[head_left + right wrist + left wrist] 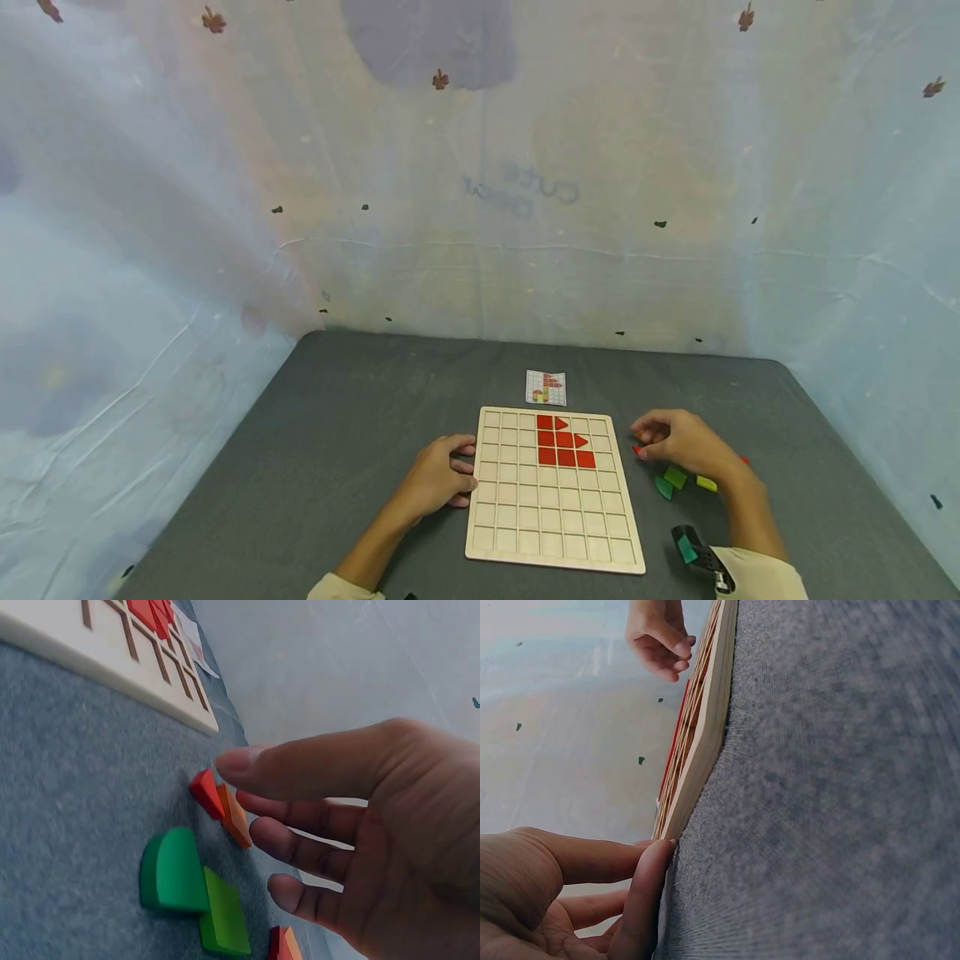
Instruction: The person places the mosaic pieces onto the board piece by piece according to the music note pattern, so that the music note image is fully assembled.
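A pale wooden grid board [506,517] lies on the table, with several red squares and two red triangular pieces [581,442] set in its upper cells. My left hand [437,475] rests at the board's left edge; its thumb and fingertips touch the rim [697,776]. Right of the board, my right hand [686,442] hovers low over loose pieces, thumb and fingers apart in the right wrist view. Just below its thumb tip is a small red piece [206,793], beside an orange piece [235,816]. Nothing shows between the fingers.
A small printed card [546,388] with a coloured grid pattern lies behind the board. Near the right wrist are a dark green rounded piece [663,488], a light green piece [675,477] and a yellow piece [707,483]. A patterned curtain [480,292] hangs behind the table.
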{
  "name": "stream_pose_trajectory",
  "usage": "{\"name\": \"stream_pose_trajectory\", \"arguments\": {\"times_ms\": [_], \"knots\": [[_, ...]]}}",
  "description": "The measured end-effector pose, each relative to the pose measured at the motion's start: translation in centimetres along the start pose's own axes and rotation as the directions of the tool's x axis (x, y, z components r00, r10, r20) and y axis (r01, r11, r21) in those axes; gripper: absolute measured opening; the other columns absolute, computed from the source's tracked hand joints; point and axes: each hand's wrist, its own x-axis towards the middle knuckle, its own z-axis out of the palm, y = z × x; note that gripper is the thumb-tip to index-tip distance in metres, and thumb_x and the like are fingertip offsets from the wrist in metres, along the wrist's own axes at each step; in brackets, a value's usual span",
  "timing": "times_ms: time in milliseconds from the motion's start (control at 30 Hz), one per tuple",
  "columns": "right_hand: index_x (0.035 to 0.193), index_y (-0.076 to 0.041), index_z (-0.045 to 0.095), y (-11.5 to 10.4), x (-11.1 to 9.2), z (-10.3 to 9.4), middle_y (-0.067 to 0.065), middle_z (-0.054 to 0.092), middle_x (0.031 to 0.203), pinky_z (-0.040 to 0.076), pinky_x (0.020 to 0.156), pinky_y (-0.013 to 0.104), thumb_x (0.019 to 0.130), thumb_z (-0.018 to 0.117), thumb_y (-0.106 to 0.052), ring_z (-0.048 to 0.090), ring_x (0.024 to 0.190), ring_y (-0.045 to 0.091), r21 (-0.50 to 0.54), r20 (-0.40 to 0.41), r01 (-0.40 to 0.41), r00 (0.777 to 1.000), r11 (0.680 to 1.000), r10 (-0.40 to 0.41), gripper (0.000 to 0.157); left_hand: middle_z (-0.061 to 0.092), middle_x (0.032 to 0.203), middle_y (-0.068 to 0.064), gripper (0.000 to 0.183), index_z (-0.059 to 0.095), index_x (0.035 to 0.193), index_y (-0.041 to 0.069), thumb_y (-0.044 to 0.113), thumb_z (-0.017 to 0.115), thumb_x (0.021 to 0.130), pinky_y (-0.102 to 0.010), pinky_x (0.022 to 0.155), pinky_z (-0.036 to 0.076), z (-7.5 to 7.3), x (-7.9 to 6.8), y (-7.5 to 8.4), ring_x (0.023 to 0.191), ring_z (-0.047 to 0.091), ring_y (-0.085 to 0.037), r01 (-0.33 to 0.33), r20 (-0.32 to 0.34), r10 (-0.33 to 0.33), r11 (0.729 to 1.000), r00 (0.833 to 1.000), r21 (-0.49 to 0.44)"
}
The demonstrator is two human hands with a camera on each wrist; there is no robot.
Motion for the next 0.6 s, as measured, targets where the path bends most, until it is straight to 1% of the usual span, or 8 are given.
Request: {"name": "stream_pose_trajectory", "arguments": {"times_ms": [200, 433, 600], "knots": [[0.114, 0.0, 0.075, 0.47, 0.03, -0.18, 0.006, 0.069, 0.098, 0.053, 0.071, 0.029, 0.084, 0.087, -0.012, 0.061, 0.088, 0.018, -0.028, 0.01, -0.003, 1.0, 1.0, 0.003, 0.034, 0.059, 0.134, -0.021, 0.067, 0.054, 0.147, -0.008, -0.007, 0.076, 0.085, -0.034, 0.061, 0.065, -0.08, 0.03, -0.1, 0.103, 0.066, -0.024, 0.011, 0.001, -0.011, 1.0, 1.0, -0.002], [0.109, -0.001, 0.076, 0.5, 0.02, -0.04, 0.004, 0.069, 0.094, 0.051, 0.069, 0.028, 0.082, 0.088, -0.011, 0.06, 0.086, 0.019, -0.053, 0.004, -0.022, 1.0, 0.998, 0.022, 0.031, 0.059, 0.133, -0.021, 0.067, 0.054, 0.147, -0.008, -0.007, 0.076, 0.084, -0.033, 0.06, 0.065, -0.02, 0.16, -0.08, 0.103, 0.066, -0.024, 0.004, 0.002, -0.004, 1.0, 1.0, -0.009], [0.107, -0.001, 0.078, 0.35, 0.0, 0.06, 0.002, 0.068, 0.091, 0.049, 0.067, 0.027, 0.082, 0.088, -0.011, 0.058, 0.084, 0.018, -0.079, 0.001, -0.028, 1.0, 0.996, 0.029, 0.029, 0.059, 0.134, -0.02, 0.067, 0.054, 0.148, -0.008, -0.007, 0.076, 0.084, -0.034, 0.061, 0.066, -0.02, 0.12, -0.04, 0.104, 0.066, -0.025, 0.017, 0.007, -0.016, 1.0, 1.0, -0.007]]}}
